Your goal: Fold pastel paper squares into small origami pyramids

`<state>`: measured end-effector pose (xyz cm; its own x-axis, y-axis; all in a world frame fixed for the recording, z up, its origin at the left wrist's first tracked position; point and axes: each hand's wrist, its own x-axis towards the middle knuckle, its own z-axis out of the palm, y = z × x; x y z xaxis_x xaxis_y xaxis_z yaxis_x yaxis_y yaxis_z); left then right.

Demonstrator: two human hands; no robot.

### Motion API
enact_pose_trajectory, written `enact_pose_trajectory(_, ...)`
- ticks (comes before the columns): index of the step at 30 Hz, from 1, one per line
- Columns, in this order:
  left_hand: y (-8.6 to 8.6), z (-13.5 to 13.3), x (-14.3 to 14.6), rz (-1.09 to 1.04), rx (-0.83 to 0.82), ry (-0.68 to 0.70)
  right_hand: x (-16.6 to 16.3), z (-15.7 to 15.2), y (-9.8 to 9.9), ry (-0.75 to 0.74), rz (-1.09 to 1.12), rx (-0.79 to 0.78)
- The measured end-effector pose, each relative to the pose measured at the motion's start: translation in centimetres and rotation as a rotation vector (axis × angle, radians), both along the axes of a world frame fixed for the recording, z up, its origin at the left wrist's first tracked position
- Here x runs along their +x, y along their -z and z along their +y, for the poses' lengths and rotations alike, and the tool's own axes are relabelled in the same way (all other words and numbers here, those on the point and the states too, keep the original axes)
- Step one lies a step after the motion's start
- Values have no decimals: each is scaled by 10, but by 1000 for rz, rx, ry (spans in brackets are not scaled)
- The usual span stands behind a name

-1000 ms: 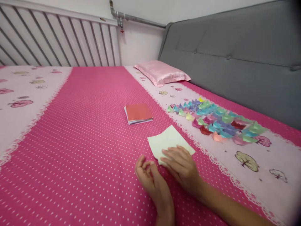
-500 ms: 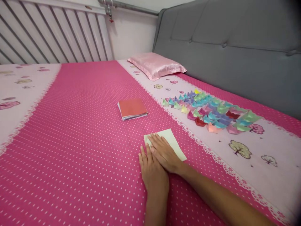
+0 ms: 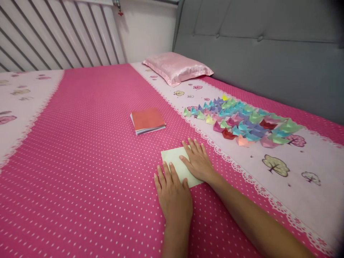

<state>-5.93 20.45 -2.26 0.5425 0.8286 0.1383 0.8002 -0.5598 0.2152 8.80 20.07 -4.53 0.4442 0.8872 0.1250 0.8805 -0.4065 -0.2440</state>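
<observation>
A pale green sheet of paper (image 3: pixel 177 157) lies flat on the pink dotted bedspread. My left hand (image 3: pixel 174 197) rests palm down over its near left edge, fingers stretched out. Across the right side of the sheet lies my right hand (image 3: pixel 198 162), flat with its fingers spread and their tips past the far edge. The two hands are apart, and the middle of the paper shows between them. Parts of its left, near and right edges are hidden under the hands.
Beyond the sheet sits a stack of coloured paper (image 3: pixel 149 120), orange on top. Several rows of folded paper boats (image 3: pixel 239 118) stand to the right. A pink satin pillow (image 3: pixel 177 68) lies at the back, by the grey headboard (image 3: pixel 255 61). A white radiator (image 3: pixel 61 36) is at the far left.
My right hand has slid right across the paper, away from my left hand, uncovering the sheet's middle. My left hand stays on the left edge, its fingers more spread. The view has tilted slightly downward.
</observation>
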Motion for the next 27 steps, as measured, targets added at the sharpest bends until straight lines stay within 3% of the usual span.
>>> enact_pose_trajectory(5, -2, 1, 3, -124, -66, -60, 34, 4, -1, 40, 96, 190)
enact_pose_trajectory(9, -4, 3, 5, -311, -127, -155, 48, 20, -16, -92, 327, 312)
enact_pose_trajectory(14, -15, 4, 2, -618, -152, -269, 35, 31, -46, -277, 399, 157)
enact_pose_trajectory(17, -26, 1, -1, -777, -28, -276, 31, 23, -64, -334, 573, 23)
enact_pose_trajectory(19, -32, -2, -2, -861, 96, -249, 30, 16, -74, -264, 802, -36)
enact_pose_trajectory(23, -40, -7, -4, -933, 266, -208, 22, 14, -80, 38, 1287, 105)
enact_pose_trajectory(27, -38, -7, -6, -880, 306, -151, 2, 21, -66, 157, 1314, 154)
